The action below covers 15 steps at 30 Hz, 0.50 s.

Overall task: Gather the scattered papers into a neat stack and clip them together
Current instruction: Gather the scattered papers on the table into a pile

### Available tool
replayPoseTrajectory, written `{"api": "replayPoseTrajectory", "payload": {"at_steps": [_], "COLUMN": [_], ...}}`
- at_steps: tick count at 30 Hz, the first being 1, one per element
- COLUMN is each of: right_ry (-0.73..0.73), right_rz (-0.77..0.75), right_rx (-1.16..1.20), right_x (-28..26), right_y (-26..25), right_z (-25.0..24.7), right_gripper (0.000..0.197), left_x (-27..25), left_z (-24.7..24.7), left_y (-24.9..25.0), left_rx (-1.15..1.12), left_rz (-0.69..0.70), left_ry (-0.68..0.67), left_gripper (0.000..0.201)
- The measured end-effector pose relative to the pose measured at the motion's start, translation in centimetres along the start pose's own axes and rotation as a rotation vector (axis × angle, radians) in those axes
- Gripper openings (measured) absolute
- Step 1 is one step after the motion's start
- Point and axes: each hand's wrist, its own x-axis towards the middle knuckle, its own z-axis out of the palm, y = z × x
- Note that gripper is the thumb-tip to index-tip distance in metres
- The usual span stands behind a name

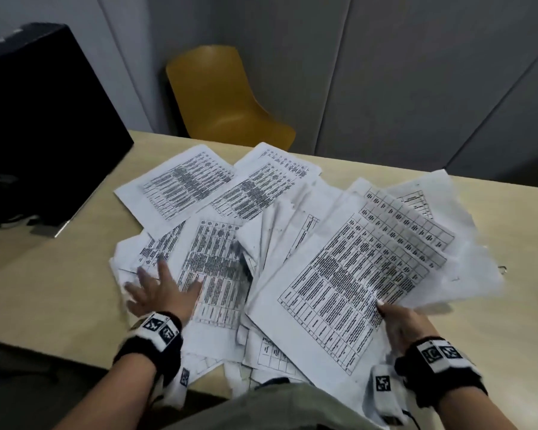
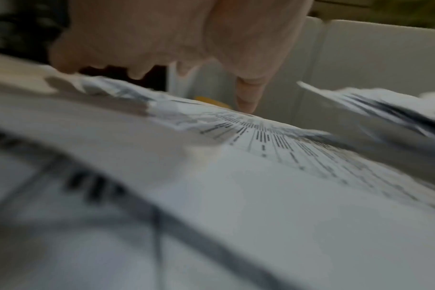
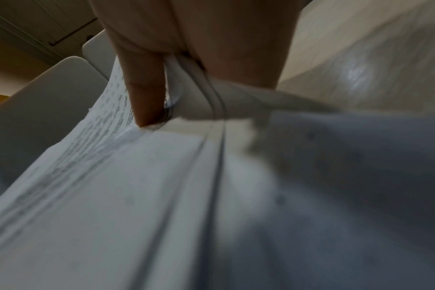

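The bench (image 1: 59, 274) fills the middle of the head view and carries everything, so the work stays flat and easy to reach. Across its middle lie the papers (image 1: 218, 193), spread out and overlapping at odd angles, some hanging over the near edge at the bottom. They are not a stack yet.

On the right side of the frame a bunch of sheets (image 1: 348, 274) is lifted up in a fan. The right hand (image 1: 401, 324) pinches it at the near corner, thumb on top, probably to carry it over to the rest.

At lower left, the left hand (image 1: 159, 293) lies flat with fingers spread, pressing on the loose sheets. I think this keeps them from sliding while they get pulled together.

At the far right edge, a small metal clip (image 1: 502, 269) seems to wait on the bench, too small to be sure.
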Motion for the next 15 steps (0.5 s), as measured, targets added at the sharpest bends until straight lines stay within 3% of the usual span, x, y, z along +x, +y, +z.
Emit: {"api": "replayPoseTrajectory", "payload": {"at_steps": [2, 4, 7, 9, 12, 15], "right_ry": [-0.014, -0.033, -0.019, 0.001, 0.0, 0.031], "right_rz": [-0.01, 0.007, 0.024, 0.018, 0.042, 0.061], "right_rx": [-0.013, -0.033, -0.05, -0.024, -0.003, -0.006], "right_x": [-0.3, -0.5, -1.1, -1.0, -1.1, -0.9], "right_y": [-0.3, -0.6, -0.9, -0.8, -0.9, -0.7], "right_z": [0.3, 0.8, 1.1, 0.9, 0.8, 0.8], "right_gripper": [0.044, 0.051, 0.035, 0.036, 0.041, 0.039], "left_x": [1.0, 0.8, -1.1, -1.4, 1.1, 4.9], "left_z": [-0.5, -0.3, 0.5, -0.2, -2.6, -4.2], "left_y": [-0.3, -0.1, 0.6, 0.9, 1.6, 2.5], "left_rx": [0.038, 0.158, 0.246, 0.245, 0.132, 0.006], "left_rz": [-0.115, -0.056, 0.073, 0.095, 0.091, 0.12], "left_ry": [-0.11, -0.263, -0.369, -0.269, 0.049, 0.261], "left_gripper": [0.097, 0.097, 0.098, 0.086, 0.058, 0.053]}}
